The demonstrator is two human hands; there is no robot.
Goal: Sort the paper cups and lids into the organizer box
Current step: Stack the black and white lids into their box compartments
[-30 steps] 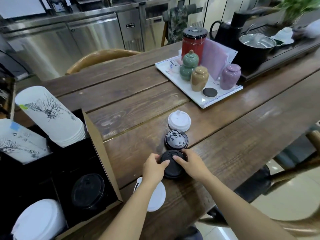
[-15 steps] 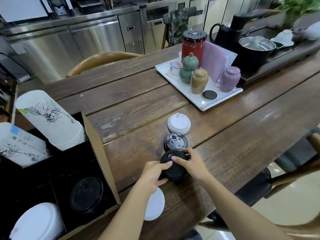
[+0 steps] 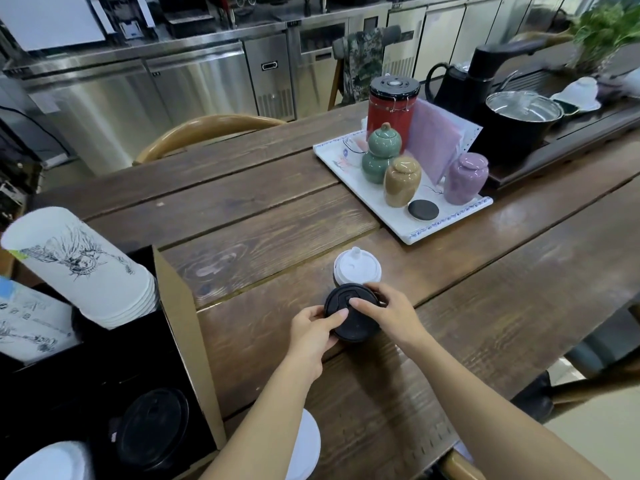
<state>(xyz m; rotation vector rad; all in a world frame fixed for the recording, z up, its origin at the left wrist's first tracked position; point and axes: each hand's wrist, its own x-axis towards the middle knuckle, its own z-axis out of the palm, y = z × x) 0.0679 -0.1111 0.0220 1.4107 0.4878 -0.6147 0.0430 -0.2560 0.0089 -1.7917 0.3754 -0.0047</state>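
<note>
Both hands grip a black lid (image 3: 353,323) just above the wooden table. My left hand (image 3: 313,332) pinches its near-left rim and my right hand (image 3: 389,315) covers its right side, one finger on top. A white lid (image 3: 356,270) lies right behind it. The second black lid from earlier is hidden under the held one. Another white lid (image 3: 308,445) lies at the table's near edge, partly under my left forearm. The organizer box (image 3: 183,327) stands at the left with two stacks of printed paper cups (image 3: 79,268), a black lid (image 3: 152,427) and a white lid (image 3: 48,462).
A white tray (image 3: 381,216) with ceramic jars, a red canister (image 3: 391,109) and a black coaster stands at the back right. Behind it are a dark tea tray with a steel pot (image 3: 523,112) and a kettle. A wooden chair back (image 3: 207,131) rises behind the table.
Both hands have carried the black lid away from me, over the spot where the other black lid lay, so that one is now hidden. The view has shifted slightly.
</note>
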